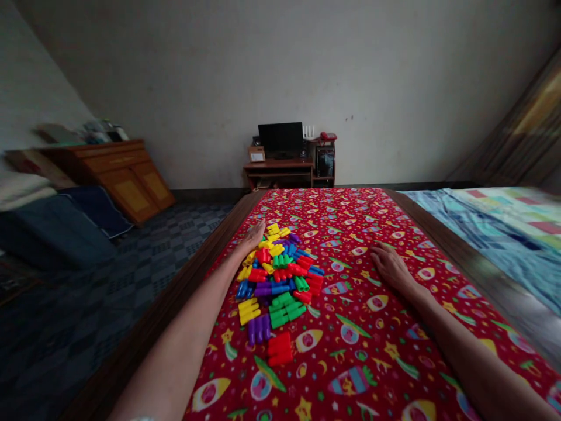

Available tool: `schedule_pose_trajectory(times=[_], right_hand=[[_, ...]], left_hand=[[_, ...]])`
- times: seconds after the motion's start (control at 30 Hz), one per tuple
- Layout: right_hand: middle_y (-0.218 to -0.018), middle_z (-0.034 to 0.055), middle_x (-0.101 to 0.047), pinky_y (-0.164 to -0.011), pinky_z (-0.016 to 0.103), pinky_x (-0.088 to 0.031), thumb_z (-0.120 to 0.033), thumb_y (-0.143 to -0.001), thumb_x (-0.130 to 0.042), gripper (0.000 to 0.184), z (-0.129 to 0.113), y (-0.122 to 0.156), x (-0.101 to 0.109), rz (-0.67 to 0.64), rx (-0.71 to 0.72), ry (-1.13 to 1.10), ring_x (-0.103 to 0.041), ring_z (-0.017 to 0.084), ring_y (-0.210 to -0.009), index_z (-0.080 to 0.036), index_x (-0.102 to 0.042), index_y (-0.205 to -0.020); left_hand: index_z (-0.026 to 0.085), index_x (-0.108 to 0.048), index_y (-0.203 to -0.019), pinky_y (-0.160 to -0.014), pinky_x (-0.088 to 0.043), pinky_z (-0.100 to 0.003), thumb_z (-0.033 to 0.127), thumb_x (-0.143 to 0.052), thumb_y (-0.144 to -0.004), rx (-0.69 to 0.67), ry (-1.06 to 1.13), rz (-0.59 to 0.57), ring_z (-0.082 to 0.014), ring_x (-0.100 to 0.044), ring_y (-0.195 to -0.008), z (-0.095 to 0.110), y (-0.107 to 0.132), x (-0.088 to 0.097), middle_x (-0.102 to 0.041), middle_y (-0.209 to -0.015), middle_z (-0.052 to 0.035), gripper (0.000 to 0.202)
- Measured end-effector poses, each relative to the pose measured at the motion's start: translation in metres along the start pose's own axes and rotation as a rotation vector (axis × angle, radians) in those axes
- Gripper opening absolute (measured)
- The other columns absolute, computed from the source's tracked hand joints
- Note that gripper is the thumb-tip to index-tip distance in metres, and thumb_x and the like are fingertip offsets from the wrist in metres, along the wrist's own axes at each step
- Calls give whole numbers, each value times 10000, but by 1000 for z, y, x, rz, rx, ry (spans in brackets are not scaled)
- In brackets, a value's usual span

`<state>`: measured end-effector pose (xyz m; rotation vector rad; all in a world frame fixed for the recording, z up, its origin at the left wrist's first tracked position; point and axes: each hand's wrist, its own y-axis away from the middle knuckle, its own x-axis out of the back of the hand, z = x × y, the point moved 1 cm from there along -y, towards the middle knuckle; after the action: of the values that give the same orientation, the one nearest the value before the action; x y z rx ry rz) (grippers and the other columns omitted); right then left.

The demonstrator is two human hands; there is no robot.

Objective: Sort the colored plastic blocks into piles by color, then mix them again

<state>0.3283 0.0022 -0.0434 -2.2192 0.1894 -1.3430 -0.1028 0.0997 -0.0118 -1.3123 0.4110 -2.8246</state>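
A pile of plastic building blocks [283,273] in red, yellow, green, blue and purple lies on a red patterned cloth [350,351]. My left hand [254,235] rests along the far left edge of the pile, fingers stretched out, beside some yellow blocks [274,230]; it holds nothing that I can see. To the right of the pile, my right hand [389,263] lies on the cloth, palm down, its fingers extended and apart from any block. Closest to me in the pile are a red block [280,349] and a purple block [259,330].
The cloth covers a dark wooden table [210,237]. A bed with a blue sheet [464,245] adjoins on the right. Beyond stands a desk [280,165] with a monitor [281,138]. A wooden cabinet [127,181] is at the left, above grey carpet [188,225].
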Motion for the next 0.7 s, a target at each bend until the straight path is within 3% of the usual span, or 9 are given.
schedule_pose_trajectory(times=[0.13, 0.23, 0.37, 0.47, 0.5, 0.57, 0.7], right_hand=[[-1107, 171, -658, -960, 411, -457, -334, -939, -346, 395, 10, 3, -6, -32, 44, 135, -598, 271, -1057, -147, -680, -1035], [-1130, 161, -658, -987, 404, -436, -321, -946, -351, 384, 7, 1, -7, -50, 70, 164, -583, 266, -1085, -153, -675, -1066], [-1162, 167, -655, -988, 404, -435, -302, -944, -368, 375, 5, 1, -5, -62, 72, 148, -576, 264, -1108, -144, -674, -1092], [-1162, 161, -660, -987, 405, -433, -284, -941, -381, 359, 5, 2, -3, -52, 71, 143, -570, 263, -1117, -150, -677, -1092], [-1157, 159, -661, -983, 403, -433, -279, -942, -380, 356, 4, 2, -2, -56, 71, 142, -571, 261, -1113, -151, -678, -1088], [-1144, 159, -662, -977, 398, -432, -268, -945, -374, 355, 3, 2, -2, -76, 67, 145, -575, 256, -1093, -146, -677, -1084], [-1145, 168, -655, -971, 383, -423, -260, -944, -390, 346, -2, 1, -1, -101, 32, 177, -563, 265, -1092, -119, -670, -1092]], left_hand=[[186, -647, -1182, -1090, -361, -446, 667, -298, -844, -24, 84, -203, -272, -510, -1284, 32, -19, -20, -653, -1262, -103, 684], [223, -690, -1111, -1055, -405, -410, 631, -409, -814, -87, 134, -338, -262, -576, -1209, 67, -17, -36, -683, -1218, -56, 577], [252, -701, -1111, -1085, -375, -382, 579, -498, -810, -261, 204, -587, -260, -541, -1253, 125, 12, -53, -635, -1296, -20, 488], [260, -678, -1170, -1091, -376, -372, 594, -489, -834, -382, 222, -711, -263, -529, -1267, 157, 45, -45, -613, -1327, -15, 510], [267, -646, -1223, -1092, -379, -364, 602, -459, -854, -400, 213, -708, -258, -507, -1289, 160, 57, -36, -587, -1360, -8, 532], [255, -568, -1321, -1125, -340, -357, 607, -375, -897, -383, 169, -579, -241, -430, -1355, 152, 79, -12, -522, -1427, -12, 584], [165, -497, -1368, -1191, -214, -429, 630, -233, -919, -164, -6, -10, -262, -355, -1399, 83, 121, 32, -495, -1447, -88, 698]])
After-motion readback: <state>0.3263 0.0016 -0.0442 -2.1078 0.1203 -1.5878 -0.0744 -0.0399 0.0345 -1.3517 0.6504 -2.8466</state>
